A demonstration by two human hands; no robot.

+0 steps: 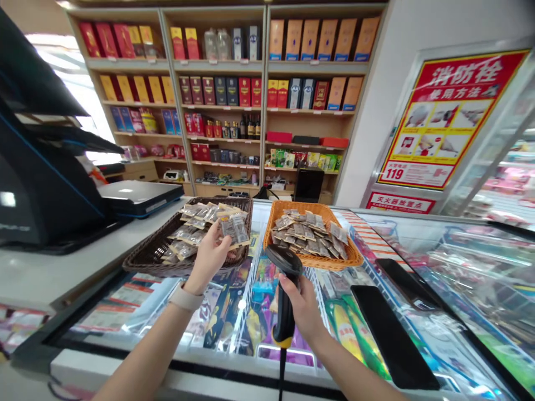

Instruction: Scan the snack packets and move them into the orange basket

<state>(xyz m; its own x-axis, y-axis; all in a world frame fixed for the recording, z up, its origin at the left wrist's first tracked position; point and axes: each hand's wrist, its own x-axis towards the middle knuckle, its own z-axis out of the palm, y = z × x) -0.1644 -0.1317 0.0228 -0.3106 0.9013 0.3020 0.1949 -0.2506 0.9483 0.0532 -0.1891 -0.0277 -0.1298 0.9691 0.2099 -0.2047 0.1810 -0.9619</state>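
Observation:
My left hand [210, 253] is over the dark brown wicker basket [140, 262], fingers closed on a small clear packet [235, 229] with a yellowish edge. Several similar packets lie beneath it in that basket. My right hand [301, 303] grips the handle of a black barcode scanner [285, 262] with a yellow band near its base, its cord running down toward me. Just beyond the scanner head sits an orange wicker basket [311, 206], which holds a heap of the same kind of packets. A band circles my left wrist.
Both baskets stand on a glass-topped freezer [251, 328] with colourful packages inside. Two black phone-like slabs, the nearer one long [390, 334], lie at right. A flat-topped scale [140, 192] and a black machine [45, 167] stand left. Shelves of boxes [213, 67] line the back.

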